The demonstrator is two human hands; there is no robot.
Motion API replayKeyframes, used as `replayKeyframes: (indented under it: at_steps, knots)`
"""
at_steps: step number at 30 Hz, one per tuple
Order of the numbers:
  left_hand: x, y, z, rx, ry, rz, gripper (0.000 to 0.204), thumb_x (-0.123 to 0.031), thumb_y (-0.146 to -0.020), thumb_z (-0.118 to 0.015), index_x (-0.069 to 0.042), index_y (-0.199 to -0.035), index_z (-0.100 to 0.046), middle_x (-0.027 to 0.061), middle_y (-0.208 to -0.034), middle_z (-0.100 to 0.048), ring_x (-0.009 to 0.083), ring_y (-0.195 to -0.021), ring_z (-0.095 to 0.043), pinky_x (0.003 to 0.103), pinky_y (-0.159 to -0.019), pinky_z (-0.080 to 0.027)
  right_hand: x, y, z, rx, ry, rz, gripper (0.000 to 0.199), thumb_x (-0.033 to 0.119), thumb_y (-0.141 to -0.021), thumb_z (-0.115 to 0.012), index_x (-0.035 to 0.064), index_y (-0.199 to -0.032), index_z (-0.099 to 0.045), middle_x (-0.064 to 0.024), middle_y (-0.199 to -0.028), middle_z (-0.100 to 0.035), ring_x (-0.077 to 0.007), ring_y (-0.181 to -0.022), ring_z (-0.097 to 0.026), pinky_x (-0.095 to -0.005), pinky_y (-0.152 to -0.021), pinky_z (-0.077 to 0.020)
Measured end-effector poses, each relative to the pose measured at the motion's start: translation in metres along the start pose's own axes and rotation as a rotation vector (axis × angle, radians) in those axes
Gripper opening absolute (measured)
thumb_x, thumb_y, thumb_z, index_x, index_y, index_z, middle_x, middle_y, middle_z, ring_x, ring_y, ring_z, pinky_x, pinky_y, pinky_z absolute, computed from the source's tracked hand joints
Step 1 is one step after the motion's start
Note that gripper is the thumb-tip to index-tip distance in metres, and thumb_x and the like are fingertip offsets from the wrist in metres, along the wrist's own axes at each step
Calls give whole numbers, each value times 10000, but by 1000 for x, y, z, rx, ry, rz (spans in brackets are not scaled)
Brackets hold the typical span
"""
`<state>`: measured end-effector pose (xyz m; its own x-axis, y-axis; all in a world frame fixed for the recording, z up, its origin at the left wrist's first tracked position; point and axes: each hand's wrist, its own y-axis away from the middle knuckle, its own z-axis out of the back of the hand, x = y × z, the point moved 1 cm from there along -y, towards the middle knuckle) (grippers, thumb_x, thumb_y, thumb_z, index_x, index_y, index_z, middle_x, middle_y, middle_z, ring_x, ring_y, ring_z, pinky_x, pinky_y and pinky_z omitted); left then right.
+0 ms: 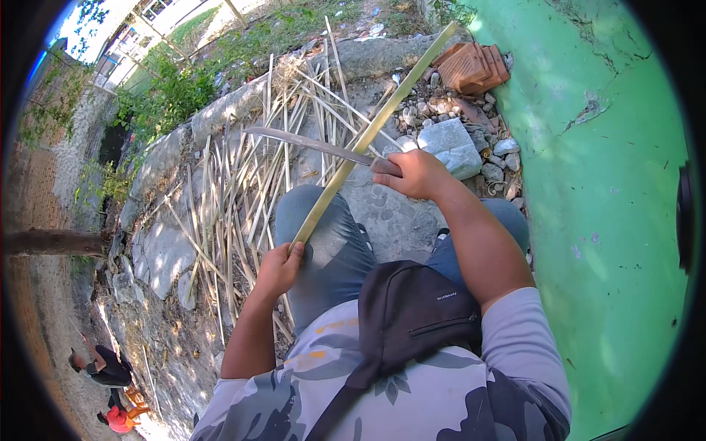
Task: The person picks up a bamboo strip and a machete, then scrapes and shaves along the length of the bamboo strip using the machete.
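Note:
My left hand (pixel 279 269) is closed round the near end of a long, flat bamboo strip (pixel 397 97), which slants up and away to the right past my knee. In my right hand (pixel 415 175) is the wooden handle of a long-bladed machete (pixel 312 142). Its dark, slightly curved blade points left and crosses the strip; whether the edge touches it I cannot tell. Beyond my knees, many split bamboo strips (pixel 254 180) lie in a loose heap on the ground.
To the right rises a green wall (pixel 596 220). Near it lie a grey stone block (pixel 450 147), stacked clay tiles (pixel 474 67) and rubble (pixel 500 162). A low stone kerb (pixel 228 110) runs behind the heap. Two people (pixel 103 364) are at the far lower left. A black bag (pixel 412 316) hangs across my front.

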<state>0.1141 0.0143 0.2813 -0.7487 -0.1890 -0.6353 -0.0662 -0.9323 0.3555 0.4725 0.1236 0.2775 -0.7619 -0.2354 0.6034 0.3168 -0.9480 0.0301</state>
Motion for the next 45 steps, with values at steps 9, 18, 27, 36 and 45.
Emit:
replayKeyframes:
  at_steps: [9, 18, 27, 36, 45]
  knots:
    - [-7, 5, 2, -21, -31, 2, 491, -417, -1069, -534, 27, -919, -678, 116, -707, -646, 209, -645, -577, 380, -641, -472, 8, -1, -6, -6, 58, 20, 587, 678, -894, -630, 97, -907, -710, -174, -812, -719, -397, -837, -714, -493, -767, -556]
    - [1, -3, 5, 50, -16, 39, 494, -419, -1066, -530, 26, -912, -678, 129, -708, -649, 236, -654, -600, 389, -651, -478, 12, 5, -5, 15, 92, 57, 586, 670, -898, -623, 91, -893, -713, -180, -818, -721, -403, -839, -710, -496, -769, -556]
    - [-8, -1, 3, 11, -68, -1, 507, -429, -1066, -525, 27, -915, -686, 145, -719, -664, 257, -665, -626, 396, -658, -485, -14, -5, -11, -176, -55, 39, 574, 641, -896, -656, 71, -845, -677, -183, -767, -696, -422, -790, -690, -496, -709, -536]
    - [-3, -3, 6, 42, -62, 28, 538, -455, -1075, -501, 18, -863, -646, 58, -682, -598, 175, -647, -548, 360, -626, -450, 29, 10, -10, 88, 153, 86, 551, 676, -877, -637, 135, -936, -723, -159, -886, -736, -389, -908, -711, -500, -809, -550]
    - [-12, 1, 4, 22, -105, 2, 526, -453, -1064, -512, 26, -939, -686, 172, -755, -685, 293, -703, -651, 408, -687, -497, -16, -4, -6, -206, -140, -67, 523, 598, -928, -653, 77, -924, -703, -187, -859, -723, -404, -831, -698, -464, -737, -537]
